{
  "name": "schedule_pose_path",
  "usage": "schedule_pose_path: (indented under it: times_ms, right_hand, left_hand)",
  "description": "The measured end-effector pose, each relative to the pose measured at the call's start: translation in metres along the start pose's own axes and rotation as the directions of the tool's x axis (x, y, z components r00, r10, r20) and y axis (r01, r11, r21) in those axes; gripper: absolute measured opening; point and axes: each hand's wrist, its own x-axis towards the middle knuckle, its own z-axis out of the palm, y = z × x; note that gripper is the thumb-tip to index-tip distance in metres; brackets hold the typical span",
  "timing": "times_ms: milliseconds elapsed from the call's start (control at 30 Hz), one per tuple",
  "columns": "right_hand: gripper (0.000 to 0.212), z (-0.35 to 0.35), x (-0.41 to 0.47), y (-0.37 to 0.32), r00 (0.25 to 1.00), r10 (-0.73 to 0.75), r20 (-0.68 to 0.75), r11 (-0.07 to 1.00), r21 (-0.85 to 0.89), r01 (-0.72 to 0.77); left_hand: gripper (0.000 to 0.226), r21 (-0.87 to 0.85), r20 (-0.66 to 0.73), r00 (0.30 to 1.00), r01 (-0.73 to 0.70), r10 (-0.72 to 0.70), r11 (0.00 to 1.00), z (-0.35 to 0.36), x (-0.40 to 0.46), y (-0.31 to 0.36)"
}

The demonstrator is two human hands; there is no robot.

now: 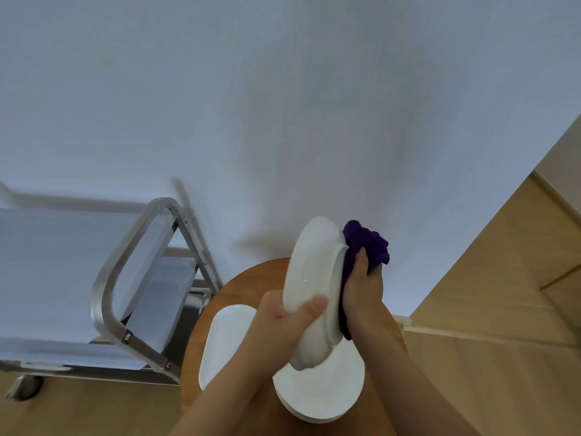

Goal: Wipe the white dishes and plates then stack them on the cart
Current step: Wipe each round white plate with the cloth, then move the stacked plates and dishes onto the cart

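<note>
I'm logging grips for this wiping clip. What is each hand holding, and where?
The left hand grips the white oval dish at its lower rim, thumb over the edge. The right hand holds a bunched purple cloth against its underside.

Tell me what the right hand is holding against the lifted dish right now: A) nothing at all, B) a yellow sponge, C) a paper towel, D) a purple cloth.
D: the right hand presses a bunched purple cloth against one face of the white dish, which the left hand grips near its lower end, tilted up on edge above the round table.
</note>
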Motion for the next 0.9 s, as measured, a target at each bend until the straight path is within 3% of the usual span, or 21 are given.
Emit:
schedule_pose_path:
  times_ms: [67, 100, 167, 233, 333, 433, 533, 700, 900]
  right_hand:
    - [0.074, -0.006, 0.010, 0.016, 0.999, -0.051, 0.002, 0.990, -0.130, 0.050]
    - [0.070, -0.010, 0.016, 0.024, 0.997, -0.063, 0.034, 0.978, -0.200, 0.068]
    - [0.051, -0.016, 0.033, 0.041, 0.990, -0.073, 0.120, 0.928, -0.354, 0.111]
    - [0.036, -0.023, 0.051, 0.053, 0.985, -0.060, 0.163, 0.896, -0.426, 0.125]
    - [0.029, -0.028, 0.074, 0.061, 0.987, -0.025, 0.156, 0.904, -0.418, 0.089]
    - [0.038, -0.026, 0.096, 0.068, 0.984, 0.026, 0.177, 0.933, -0.358, 0.039]
    - [0.037, -0.025, 0.118, 0.082, 0.978, 0.094, 0.186, 0.944, -0.328, -0.028]
    - [0.041, -0.028, 0.146, 0.106, 0.971, 0.156, 0.183, 0.945, -0.313, -0.093]
    - [0.045, -0.026, 0.171, 0.128, 0.975, 0.130, 0.179, 0.938, -0.341, -0.063]
  left_hand:
    - [0.008, -0.081, 0.008, 1.000, 0.017, -0.016, 0.997, -0.004, 0.005, 0.000]
    - [0.014, -0.126, 0.019, 0.999, 0.031, -0.029, 0.992, -0.006, 0.007, -0.003]
    - [0.022, -0.238, 0.013, 0.995, 0.104, -0.103, 0.966, -0.009, 0.011, -0.013]
    - [0.021, -0.244, -0.035, 0.983, 0.165, -0.179, 0.956, -0.011, 0.012, -0.028]
    - [0.020, 0.127, -0.104, 0.974, 0.213, -0.201, 0.969, -0.004, 0.014, -0.053]
    - [0.031, 0.467, -0.034, 0.970, 0.228, -0.241, 0.854, 0.016, 0.020, -0.080]
    - [0.049, 0.721, 0.103, 0.967, 0.087, -0.231, 0.688, 0.029, 0.030, -0.111]
    - [0.057, 0.907, 0.328, 0.885, -0.197, -0.331, 0.373, 0.044, 0.041, -0.168]
    - [0.073, 0.915, 0.404, 0.768, -0.329, -0.498, 0.235, 0.053, 0.037, -0.208]
